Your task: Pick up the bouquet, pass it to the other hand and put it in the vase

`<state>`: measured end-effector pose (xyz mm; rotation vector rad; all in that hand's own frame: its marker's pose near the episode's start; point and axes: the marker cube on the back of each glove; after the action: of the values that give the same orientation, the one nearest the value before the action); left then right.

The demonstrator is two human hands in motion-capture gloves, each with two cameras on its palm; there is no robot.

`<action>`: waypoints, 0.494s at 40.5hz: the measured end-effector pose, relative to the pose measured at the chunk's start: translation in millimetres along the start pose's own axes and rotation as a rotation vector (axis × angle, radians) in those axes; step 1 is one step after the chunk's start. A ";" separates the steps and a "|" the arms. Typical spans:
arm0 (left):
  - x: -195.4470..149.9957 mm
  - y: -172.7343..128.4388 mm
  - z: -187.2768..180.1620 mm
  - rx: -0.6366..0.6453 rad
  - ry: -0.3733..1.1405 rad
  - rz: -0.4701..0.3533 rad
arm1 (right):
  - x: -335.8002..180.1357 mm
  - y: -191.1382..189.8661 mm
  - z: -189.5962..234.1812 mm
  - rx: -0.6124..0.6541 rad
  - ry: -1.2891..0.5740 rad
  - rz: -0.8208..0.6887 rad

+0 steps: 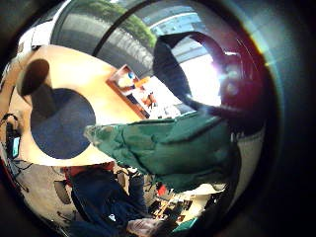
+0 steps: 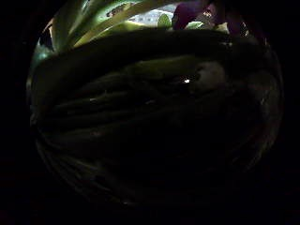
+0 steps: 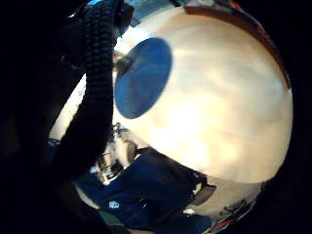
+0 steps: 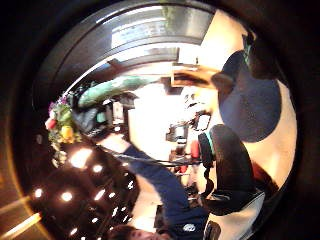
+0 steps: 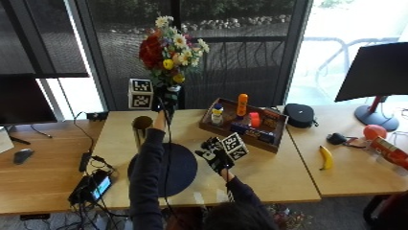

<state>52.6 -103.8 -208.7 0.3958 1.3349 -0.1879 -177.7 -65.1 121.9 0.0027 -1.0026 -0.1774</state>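
Note:
My left hand (image 5: 165, 98) is raised high above the table's far edge and grips the stems of the bouquet (image 5: 169, 45), whose red, yellow and white flowers point up. Dark green stems (image 2: 140, 103) fill the left thumb side palm view, and green leaves (image 1: 163, 148) cross the little finger side view. The tall golden vase (image 5: 140, 130) stands upright beside a round dark mat (image 5: 167, 167), below and slightly left of the raised hand. My right hand (image 5: 213, 157) hovers low over the table right of the mat, fingers relaxed and holding nothing. It sees the bouquet (image 4: 62, 127) from below.
A wooden tray (image 5: 245, 125) with bottles and boxes stands behind the right hand. A black case (image 5: 300, 115), a banana (image 5: 325, 157) and a monitor (image 5: 376, 72) are further right. Cables and a small device (image 5: 92, 187) lie left of the mat.

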 end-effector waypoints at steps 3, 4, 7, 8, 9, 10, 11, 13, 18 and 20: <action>11.4 -22.9 -16.3 0.097 -0.018 0.054 | 11.9 -5.4 -6.5 0.033 0.084 -0.011; 13.0 -28.3 -20.7 0.123 -0.025 0.056 | 14.8 -6.4 -8.0 0.038 0.094 -0.012; 14.5 -40.8 -32.9 0.188 -0.041 0.052 | 16.9 -4.8 -12.0 0.041 0.103 -0.005; 13.7 -44.9 -36.8 0.207 -0.042 0.048 | 17.7 -4.5 -13.3 0.041 0.106 -0.001; 12.0 -49.5 -41.1 0.226 -0.038 0.044 | 19.1 -4.4 -14.7 0.043 0.110 0.004; 9.8 -54.6 -46.2 0.248 -0.032 0.040 | 20.9 -4.6 -16.2 0.047 0.116 0.010; 7.3 -59.6 -51.9 0.272 -0.024 0.034 | 23.5 -5.2 -17.7 0.052 0.120 0.015; 2.5 -67.7 -63.0 0.313 -0.004 0.017 | 30.3 -7.6 -19.8 0.061 0.124 0.026; -10.4 -82.0 -82.8 0.369 0.024 -0.013 | 42.9 -12.1 -19.3 0.060 0.115 0.048; -17.2 -87.0 -90.2 0.383 0.029 -0.026 | 45.3 -12.3 -18.1 0.056 0.110 0.052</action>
<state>-63.9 -150.6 -223.2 0.7056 1.3330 -0.4650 -140.5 -85.4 149.1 0.0375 -0.8962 -0.1002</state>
